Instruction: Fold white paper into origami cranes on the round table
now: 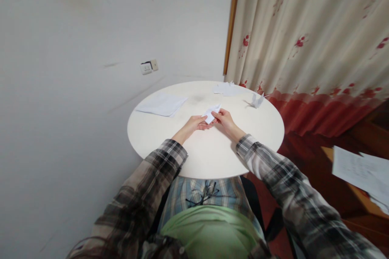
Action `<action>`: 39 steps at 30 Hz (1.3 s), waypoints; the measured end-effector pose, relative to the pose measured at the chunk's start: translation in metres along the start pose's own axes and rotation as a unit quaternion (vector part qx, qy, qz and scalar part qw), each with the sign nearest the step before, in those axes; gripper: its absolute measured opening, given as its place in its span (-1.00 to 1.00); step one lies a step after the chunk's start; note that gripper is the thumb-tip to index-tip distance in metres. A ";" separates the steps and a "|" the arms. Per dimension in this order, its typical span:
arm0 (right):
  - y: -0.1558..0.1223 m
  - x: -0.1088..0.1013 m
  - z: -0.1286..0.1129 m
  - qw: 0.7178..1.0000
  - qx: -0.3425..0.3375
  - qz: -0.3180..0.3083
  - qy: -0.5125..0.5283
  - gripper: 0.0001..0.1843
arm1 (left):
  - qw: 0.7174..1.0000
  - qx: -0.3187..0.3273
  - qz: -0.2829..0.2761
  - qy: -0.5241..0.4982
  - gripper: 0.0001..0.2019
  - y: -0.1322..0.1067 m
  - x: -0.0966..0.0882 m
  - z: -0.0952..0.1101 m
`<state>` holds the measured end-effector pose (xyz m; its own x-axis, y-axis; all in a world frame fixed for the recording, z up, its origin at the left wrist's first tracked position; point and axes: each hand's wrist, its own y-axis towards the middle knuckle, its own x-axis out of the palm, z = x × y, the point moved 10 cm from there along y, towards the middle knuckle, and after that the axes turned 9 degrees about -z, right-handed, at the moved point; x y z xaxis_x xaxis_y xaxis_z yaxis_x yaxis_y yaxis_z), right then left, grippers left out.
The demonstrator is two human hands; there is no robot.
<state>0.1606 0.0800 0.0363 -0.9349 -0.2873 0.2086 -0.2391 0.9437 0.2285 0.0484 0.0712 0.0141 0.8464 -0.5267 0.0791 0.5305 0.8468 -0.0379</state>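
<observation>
Between my two hands is a small piece of folded white paper [211, 113], held just above the middle of the round white table. My left hand [197, 123] grips its lower left side, thumb on top and fingers underneath. On the right side, my right hand [225, 119] pinches the paper between thumb and fingers. The far corner of the paper points up and to the right. Its finer folds are too small to make out.
The round white table [209, 158] carries a stack of white paper [161, 104] at left, loose paper pieces [227, 88] at the back, and a folded paper figure [257, 100] at right. A wall socket [146, 68], a curtain [300, 40] and papers [358, 170] on a wooden surface surround it.
</observation>
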 end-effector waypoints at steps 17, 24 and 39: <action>-0.007 0.034 0.014 0.989 0.064 -0.129 -0.035 -0.61 | 0.990 0.118 0.073 0.010 -0.72 0.000 -0.015 0.018; -0.006 0.038 0.018 0.985 0.069 -0.154 -0.023 -0.65 | 0.992 0.121 0.015 0.028 -0.66 0.005 -0.005 0.018; -0.003 0.019 0.018 0.992 0.087 -0.073 0.058 -0.81 | 0.989 0.104 0.068 0.079 -0.57 0.001 -0.014 0.018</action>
<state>0.1387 0.0746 0.0221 -0.8528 -0.4312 0.2946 -0.4213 0.9014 0.0999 0.0362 0.0803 0.0312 0.9147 -0.3980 -0.0705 0.4042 0.8988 0.1697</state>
